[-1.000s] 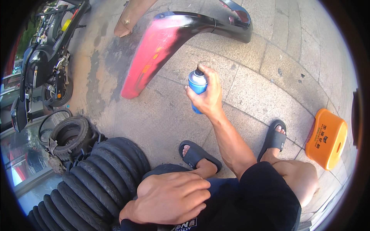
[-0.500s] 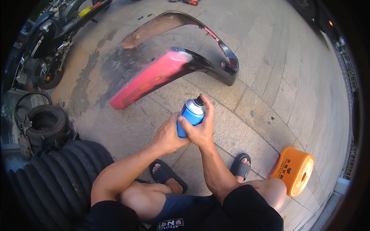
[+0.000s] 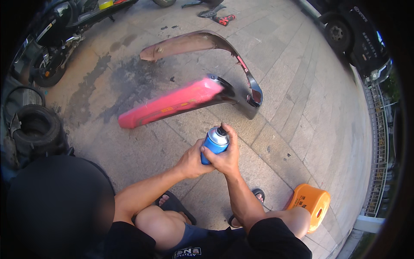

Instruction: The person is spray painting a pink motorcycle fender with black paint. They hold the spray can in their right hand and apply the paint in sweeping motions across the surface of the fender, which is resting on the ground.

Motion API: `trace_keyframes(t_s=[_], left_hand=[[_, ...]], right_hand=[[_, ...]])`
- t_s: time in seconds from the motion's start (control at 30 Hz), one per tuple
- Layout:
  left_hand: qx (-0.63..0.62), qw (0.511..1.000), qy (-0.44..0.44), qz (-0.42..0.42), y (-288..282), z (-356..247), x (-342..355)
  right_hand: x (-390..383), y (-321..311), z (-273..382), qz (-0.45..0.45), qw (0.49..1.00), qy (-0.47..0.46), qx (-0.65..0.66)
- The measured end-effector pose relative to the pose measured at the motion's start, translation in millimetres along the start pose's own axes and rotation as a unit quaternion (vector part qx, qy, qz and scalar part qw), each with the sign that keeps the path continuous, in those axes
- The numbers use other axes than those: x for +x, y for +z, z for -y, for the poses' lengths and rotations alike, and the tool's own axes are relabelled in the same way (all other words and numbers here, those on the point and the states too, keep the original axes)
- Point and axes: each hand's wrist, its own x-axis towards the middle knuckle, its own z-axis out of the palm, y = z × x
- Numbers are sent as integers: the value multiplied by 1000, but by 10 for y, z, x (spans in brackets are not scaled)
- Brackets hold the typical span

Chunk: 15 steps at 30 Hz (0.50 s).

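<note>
Head view: the blue spray can (image 3: 214,144), wrapped by fingers (image 3: 233,135) of the left hand (image 3: 191,162) and right hand (image 3: 227,159), is best held steady, nozzle (image 3: 222,130) pointed away.

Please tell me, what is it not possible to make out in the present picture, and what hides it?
All in the head view:
Bottom of the blue spray can: covered by left grip and right grip.
Left fingertips: behind can and right grip.
Scene behind the dark round shape: blocked; the shape itself is blurred.
Black vehicle: cut off by the picture's edge.
Part of orange stool: behind the right knee.
</note>
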Motion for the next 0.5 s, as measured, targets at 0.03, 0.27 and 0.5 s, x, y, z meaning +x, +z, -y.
trace_keyframes(t_s=[0.03, 0.27, 0.5], left_hand=[[2, 1000, -4, 1, -2, 26, -6], [126, 990, 6, 58, -152, 22, -174], [219, 820, 113, 516, -213, -767, -664]], right_hand=[[3, 23, 30, 7, 1000, 0, -29], [114, -178, 70, -73, 987, 74, 125], [-123, -231, -286, -150, 971, 168, 81]])
